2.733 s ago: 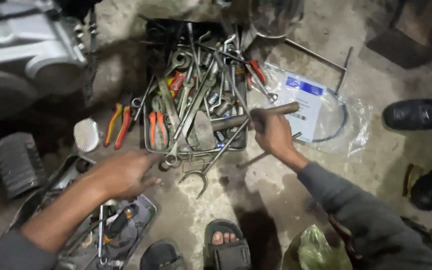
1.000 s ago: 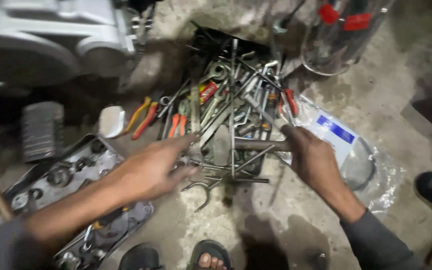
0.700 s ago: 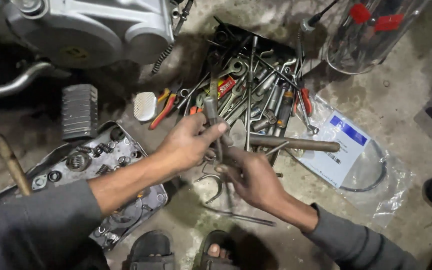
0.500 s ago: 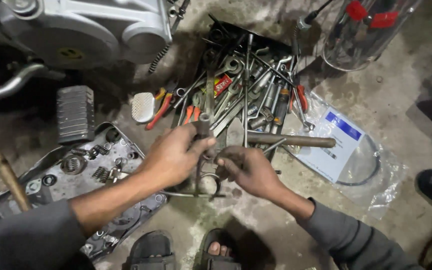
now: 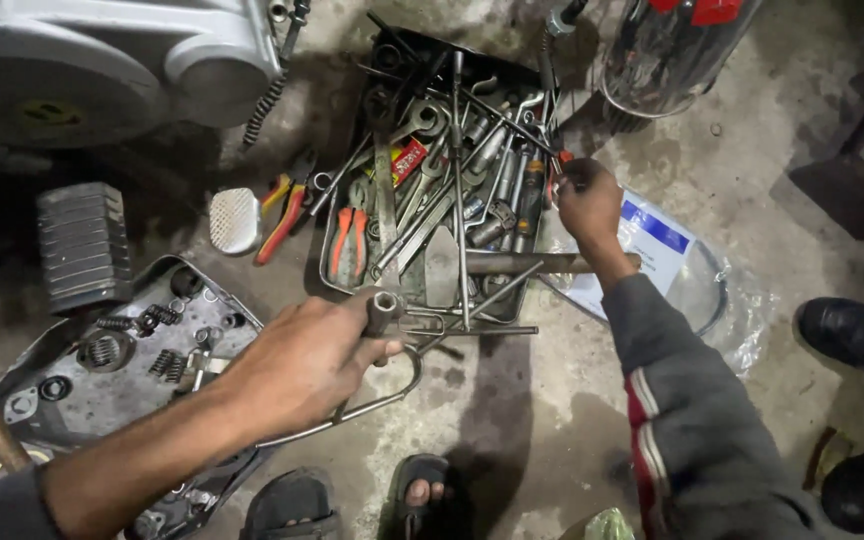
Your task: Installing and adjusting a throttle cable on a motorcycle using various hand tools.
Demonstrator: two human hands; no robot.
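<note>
Steel socket wrench (image 5: 384,312) with a curved rod handle sits clenched in the left hand (image 5: 302,365), just in front of the black tool tray (image 5: 352,200) – the right hand (image 5: 587,205) is closed on a red-handled tool (image 5: 555,172) at the tray's right edge, above a hammer (image 5: 542,263) – orange pliers (image 5: 349,240) lie inside

left hand (image 5: 302,365) gripping socket wrench (image 5: 384,312), tool tray (image 5: 352,280)

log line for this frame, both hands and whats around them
left hand: grips socket wrench | right hand: reaching into tool tray among spanners | near: pliers, engine cover, plastic bag
</note>
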